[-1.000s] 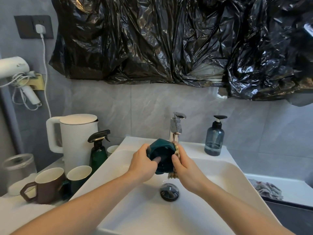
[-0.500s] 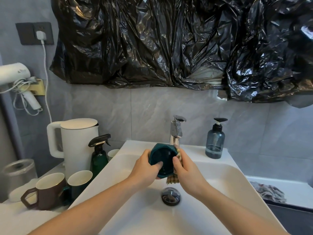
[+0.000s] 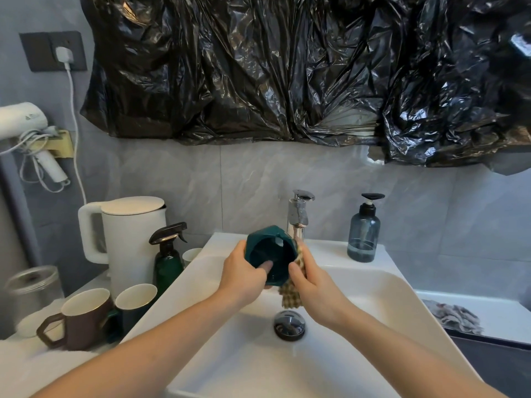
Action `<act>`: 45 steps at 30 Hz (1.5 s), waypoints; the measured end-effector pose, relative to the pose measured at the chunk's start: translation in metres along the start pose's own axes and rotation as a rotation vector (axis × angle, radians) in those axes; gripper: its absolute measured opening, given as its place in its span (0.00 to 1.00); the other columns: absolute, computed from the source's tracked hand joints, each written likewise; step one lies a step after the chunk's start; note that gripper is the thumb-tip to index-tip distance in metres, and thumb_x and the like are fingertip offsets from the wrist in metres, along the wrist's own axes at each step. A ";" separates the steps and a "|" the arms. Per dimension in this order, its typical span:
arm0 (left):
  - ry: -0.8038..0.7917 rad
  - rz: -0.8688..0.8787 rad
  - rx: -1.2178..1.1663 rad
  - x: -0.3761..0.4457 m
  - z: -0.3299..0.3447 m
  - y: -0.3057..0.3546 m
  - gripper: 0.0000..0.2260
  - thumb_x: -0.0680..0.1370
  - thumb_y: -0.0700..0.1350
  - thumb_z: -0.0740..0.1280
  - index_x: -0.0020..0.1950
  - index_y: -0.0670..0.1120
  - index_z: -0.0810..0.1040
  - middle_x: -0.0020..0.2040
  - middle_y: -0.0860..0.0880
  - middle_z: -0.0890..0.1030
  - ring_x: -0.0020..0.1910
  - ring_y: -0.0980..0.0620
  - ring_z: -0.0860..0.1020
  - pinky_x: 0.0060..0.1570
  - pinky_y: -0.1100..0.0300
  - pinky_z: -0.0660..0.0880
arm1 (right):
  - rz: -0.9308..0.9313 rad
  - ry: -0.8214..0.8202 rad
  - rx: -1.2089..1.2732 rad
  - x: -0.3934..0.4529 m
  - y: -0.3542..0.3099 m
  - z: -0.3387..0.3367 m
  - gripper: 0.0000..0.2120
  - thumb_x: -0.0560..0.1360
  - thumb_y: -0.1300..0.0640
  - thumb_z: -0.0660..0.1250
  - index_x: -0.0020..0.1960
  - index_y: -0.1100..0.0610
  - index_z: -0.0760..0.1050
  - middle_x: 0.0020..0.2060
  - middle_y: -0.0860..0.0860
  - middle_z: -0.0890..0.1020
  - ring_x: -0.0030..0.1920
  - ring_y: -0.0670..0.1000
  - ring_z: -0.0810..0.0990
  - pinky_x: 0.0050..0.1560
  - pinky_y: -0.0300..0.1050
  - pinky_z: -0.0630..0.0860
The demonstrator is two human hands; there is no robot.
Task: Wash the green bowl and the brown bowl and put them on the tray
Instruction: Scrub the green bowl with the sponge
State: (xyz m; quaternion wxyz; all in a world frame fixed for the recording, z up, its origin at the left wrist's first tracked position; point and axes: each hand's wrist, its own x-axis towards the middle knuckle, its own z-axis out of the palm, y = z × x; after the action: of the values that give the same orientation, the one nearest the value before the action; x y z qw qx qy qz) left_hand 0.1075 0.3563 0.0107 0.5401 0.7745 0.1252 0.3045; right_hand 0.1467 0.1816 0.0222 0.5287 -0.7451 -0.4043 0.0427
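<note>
**Green bowl held over the sink, cloth against its side**

A person holds the green bowl (image 3: 271,255) above the white sink (image 3: 373,285), just in front of the chrome faucet (image 3: 298,215). The bowl is tipped on its side so its dark opening faces the camera. The left hand (image 3: 241,275) grasps the bowl at its left rim, with the thumb reaching inside the opening. The right hand (image 3: 314,285) presses a checked cloth (image 3: 291,295) against the bowl's right side; the cloth hangs below the bowl, above the drain plug (image 3: 289,324).

On the counter to the left of the sink stand a brown mug (image 3: 82,321) and, just beside it, a dark green mug (image 3: 135,304). Farther back are a green spray bottle (image 3: 168,258) and a white kettle (image 3: 132,237). A blue soap dispenser (image 3: 363,232) sits on the far right edge of the sink. A crumpled cloth (image 3: 454,314) lies on the ledge at the right. Black plastic sheeting (image 3: 287,67) covers the wall above.
</note>
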 end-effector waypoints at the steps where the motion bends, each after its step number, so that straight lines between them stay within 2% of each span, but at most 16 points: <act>1: -0.011 -0.017 -0.010 0.000 -0.001 0.001 0.20 0.78 0.40 0.76 0.63 0.58 0.74 0.56 0.58 0.80 0.59 0.48 0.80 0.55 0.45 0.85 | 0.003 -0.005 0.012 -0.001 -0.001 0.002 0.22 0.87 0.51 0.54 0.77 0.34 0.57 0.67 0.40 0.77 0.68 0.42 0.76 0.68 0.43 0.74; 4: -0.089 -0.036 -0.045 -0.004 0.001 0.001 0.21 0.78 0.36 0.75 0.66 0.53 0.76 0.59 0.51 0.82 0.56 0.48 0.82 0.42 0.51 0.87 | -0.061 0.079 -0.053 0.001 -0.001 0.004 0.23 0.86 0.53 0.54 0.79 0.39 0.58 0.73 0.42 0.71 0.73 0.43 0.70 0.74 0.51 0.70; 7: -0.100 -0.006 -0.029 -0.007 0.003 0.003 0.22 0.77 0.36 0.75 0.68 0.52 0.77 0.59 0.51 0.83 0.56 0.47 0.83 0.38 0.51 0.87 | -0.069 0.113 -0.092 0.002 0.003 0.000 0.25 0.86 0.56 0.55 0.81 0.41 0.57 0.75 0.42 0.69 0.74 0.41 0.67 0.77 0.50 0.66; 10: -0.058 -0.002 -0.014 -0.004 0.003 0.002 0.21 0.77 0.36 0.75 0.66 0.52 0.77 0.60 0.51 0.82 0.57 0.47 0.81 0.39 0.52 0.87 | -0.040 0.055 -0.022 0.000 0.005 0.000 0.24 0.86 0.53 0.54 0.79 0.37 0.57 0.69 0.43 0.76 0.67 0.51 0.76 0.68 0.54 0.76; 12: -0.058 -0.046 -0.068 -0.004 0.001 0.002 0.20 0.78 0.35 0.75 0.66 0.52 0.76 0.61 0.49 0.81 0.58 0.44 0.81 0.38 0.54 0.86 | -0.027 -0.002 0.024 0.000 0.001 0.002 0.22 0.87 0.53 0.53 0.78 0.37 0.58 0.65 0.42 0.78 0.63 0.50 0.79 0.63 0.54 0.80; 15: -0.125 -0.101 -0.096 -0.007 0.002 0.003 0.21 0.78 0.34 0.74 0.67 0.50 0.76 0.62 0.47 0.82 0.57 0.44 0.83 0.37 0.55 0.85 | -0.074 0.062 -0.085 0.001 -0.001 0.005 0.23 0.87 0.57 0.55 0.79 0.41 0.58 0.75 0.43 0.69 0.74 0.42 0.67 0.76 0.50 0.67; 18: -0.153 -0.060 -0.032 -0.009 0.006 0.000 0.20 0.77 0.35 0.75 0.67 0.50 0.77 0.59 0.48 0.83 0.53 0.45 0.84 0.36 0.53 0.86 | -0.124 0.119 -0.245 0.003 0.003 0.001 0.24 0.86 0.59 0.55 0.79 0.43 0.61 0.78 0.41 0.63 0.78 0.40 0.59 0.80 0.47 0.59; 22: -0.074 -0.039 -0.089 -0.007 0.006 0.002 0.19 0.78 0.35 0.75 0.64 0.51 0.77 0.59 0.49 0.82 0.55 0.47 0.82 0.36 0.56 0.85 | -0.068 0.077 -0.081 0.001 0.003 0.000 0.23 0.87 0.56 0.54 0.79 0.41 0.59 0.72 0.41 0.71 0.72 0.41 0.70 0.74 0.49 0.71; 25: -0.029 -0.031 -0.044 -0.005 0.003 0.001 0.20 0.79 0.40 0.75 0.67 0.53 0.75 0.62 0.51 0.81 0.61 0.48 0.80 0.50 0.57 0.84 | 0.010 -0.003 0.087 0.001 0.003 0.004 0.23 0.87 0.52 0.53 0.80 0.39 0.55 0.68 0.41 0.76 0.66 0.43 0.78 0.65 0.46 0.79; 28: -0.114 -0.087 -0.094 -0.005 0.004 -0.001 0.19 0.80 0.41 0.74 0.68 0.52 0.75 0.63 0.50 0.81 0.60 0.46 0.81 0.48 0.50 0.87 | -0.015 0.074 0.067 0.003 0.005 0.004 0.21 0.87 0.53 0.55 0.79 0.43 0.61 0.68 0.44 0.77 0.70 0.47 0.75 0.67 0.50 0.78; 30: -0.143 -0.075 -0.056 -0.005 0.004 0.001 0.16 0.82 0.42 0.72 0.68 0.51 0.75 0.62 0.49 0.81 0.59 0.46 0.82 0.46 0.53 0.87 | -0.010 0.122 0.011 0.004 0.007 0.000 0.20 0.86 0.55 0.55 0.76 0.43 0.65 0.67 0.44 0.78 0.68 0.47 0.76 0.64 0.51 0.80; 32: -0.107 0.042 0.074 -0.004 0.004 0.000 0.16 0.81 0.42 0.72 0.67 0.53 0.74 0.60 0.52 0.82 0.59 0.50 0.81 0.51 0.57 0.84 | -0.006 0.139 -0.058 0.004 0.008 -0.003 0.21 0.85 0.54 0.56 0.77 0.42 0.65 0.69 0.42 0.76 0.70 0.46 0.73 0.69 0.54 0.76; 36: -0.112 0.085 0.142 -0.004 0.001 -0.004 0.18 0.79 0.41 0.74 0.65 0.55 0.76 0.57 0.55 0.83 0.59 0.51 0.81 0.59 0.53 0.82 | -0.064 0.151 -0.234 0.006 0.007 -0.003 0.23 0.86 0.58 0.57 0.80 0.46 0.64 0.75 0.41 0.68 0.74 0.41 0.66 0.77 0.44 0.65; 40: -0.071 0.061 0.117 -0.003 0.002 -0.002 0.15 0.80 0.40 0.74 0.63 0.53 0.76 0.57 0.53 0.83 0.59 0.50 0.81 0.56 0.56 0.82 | -0.120 0.161 -0.224 0.004 0.000 0.001 0.26 0.86 0.61 0.56 0.80 0.43 0.61 0.77 0.41 0.66 0.77 0.40 0.63 0.78 0.42 0.63; 43: 0.037 0.003 0.011 -0.001 0.000 0.003 0.15 0.81 0.40 0.73 0.64 0.52 0.75 0.58 0.52 0.81 0.59 0.50 0.80 0.42 0.69 0.78 | -0.057 0.050 -0.031 0.001 0.000 0.004 0.27 0.87 0.58 0.55 0.76 0.31 0.58 0.65 0.43 0.78 0.63 0.42 0.77 0.65 0.40 0.75; 45: 0.031 -0.031 -0.047 0.002 -0.002 0.002 0.16 0.80 0.40 0.73 0.64 0.53 0.74 0.60 0.51 0.81 0.60 0.47 0.80 0.44 0.60 0.84 | -0.056 0.015 0.014 -0.001 0.000 0.008 0.25 0.87 0.57 0.55 0.76 0.32 0.58 0.67 0.44 0.78 0.65 0.44 0.77 0.64 0.40 0.76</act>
State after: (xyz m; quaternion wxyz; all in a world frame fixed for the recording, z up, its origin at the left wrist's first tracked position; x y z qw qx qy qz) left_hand 0.1073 0.3579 0.0131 0.5607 0.7548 0.1383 0.3112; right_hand 0.1421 0.1875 0.0188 0.5380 -0.7300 -0.4207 0.0253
